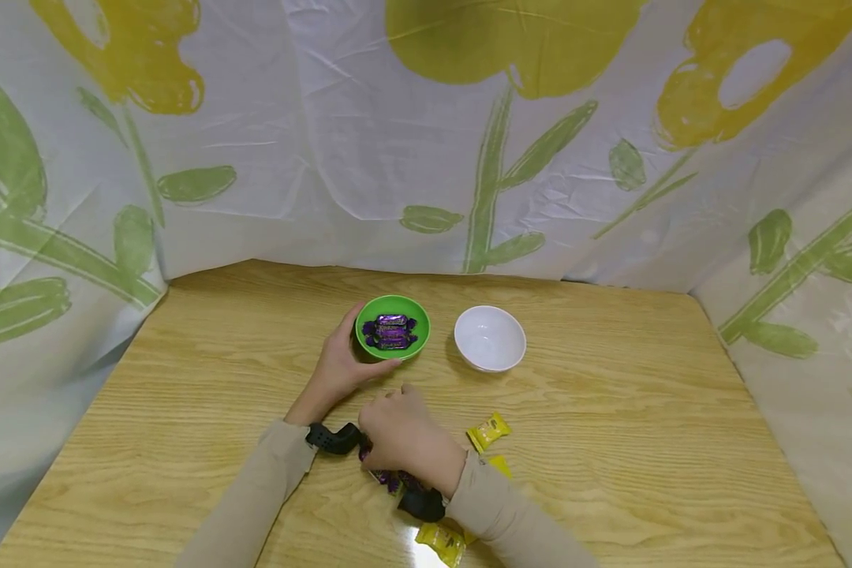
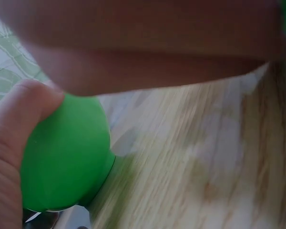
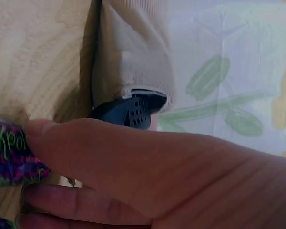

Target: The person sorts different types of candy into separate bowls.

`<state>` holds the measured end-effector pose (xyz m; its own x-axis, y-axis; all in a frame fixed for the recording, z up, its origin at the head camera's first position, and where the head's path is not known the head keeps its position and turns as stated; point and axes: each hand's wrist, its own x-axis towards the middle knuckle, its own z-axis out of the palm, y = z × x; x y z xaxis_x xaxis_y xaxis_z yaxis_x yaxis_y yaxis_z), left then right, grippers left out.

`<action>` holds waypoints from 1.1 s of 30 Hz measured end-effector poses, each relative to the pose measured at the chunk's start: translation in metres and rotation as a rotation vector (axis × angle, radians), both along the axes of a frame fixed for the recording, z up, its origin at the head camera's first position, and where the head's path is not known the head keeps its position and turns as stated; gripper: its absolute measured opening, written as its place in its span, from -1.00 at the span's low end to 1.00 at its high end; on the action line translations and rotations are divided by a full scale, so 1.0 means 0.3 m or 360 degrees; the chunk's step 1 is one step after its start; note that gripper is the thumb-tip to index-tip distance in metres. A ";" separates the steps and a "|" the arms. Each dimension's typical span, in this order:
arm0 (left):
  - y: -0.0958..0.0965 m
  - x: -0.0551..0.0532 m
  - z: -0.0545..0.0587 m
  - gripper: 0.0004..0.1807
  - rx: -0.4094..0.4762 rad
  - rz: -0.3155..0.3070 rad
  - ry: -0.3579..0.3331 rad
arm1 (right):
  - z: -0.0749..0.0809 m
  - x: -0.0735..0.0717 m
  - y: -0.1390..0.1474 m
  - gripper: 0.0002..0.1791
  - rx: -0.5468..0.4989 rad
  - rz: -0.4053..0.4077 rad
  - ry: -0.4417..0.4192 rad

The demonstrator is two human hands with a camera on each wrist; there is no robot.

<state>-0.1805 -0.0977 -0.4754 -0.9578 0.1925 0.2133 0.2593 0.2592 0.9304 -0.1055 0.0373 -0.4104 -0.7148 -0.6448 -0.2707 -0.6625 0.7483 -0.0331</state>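
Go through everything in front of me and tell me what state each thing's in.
Green bowl: upright, held by the left hand.
Purple candies in that bowl: wrapped, lying together.
White bowl: upright, no candy showing inside.
Yellow candies: wrapped, on the table, some partly hidden.
Purple candy in the right hand: wrapped, pinched.
Loose purple candies: partly hidden by right hand.

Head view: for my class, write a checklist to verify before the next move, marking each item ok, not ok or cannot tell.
1. Green bowl steadied by left hand: ok.
2. Purple candies inside green bowl, none hanging over its rim: ok.
3. White bowl upright, apart from green bowl: ok.
4. Right hand firmly gripping the loose purple candy: cannot tell.
5. Yellow candies all fully visible: not ok; right sleeve partly covers some.
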 end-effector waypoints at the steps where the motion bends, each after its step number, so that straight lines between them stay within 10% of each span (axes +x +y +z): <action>1: -0.002 -0.008 -0.017 0.13 0.0003 0.0003 -0.0001 | -0.003 0.001 -0.002 -0.63 0.0012 0.0004 0.0004; 23: -0.011 -0.029 -0.064 0.13 0.0015 0.0010 0.0076 | 0.063 -0.011 0.040 -0.52 -0.0067 -0.0059 -0.0192; 33: -0.016 -0.035 -0.071 0.13 0.0043 -0.0028 0.0082 | 0.129 -0.069 0.116 -0.66 -0.0417 -0.0043 -0.0116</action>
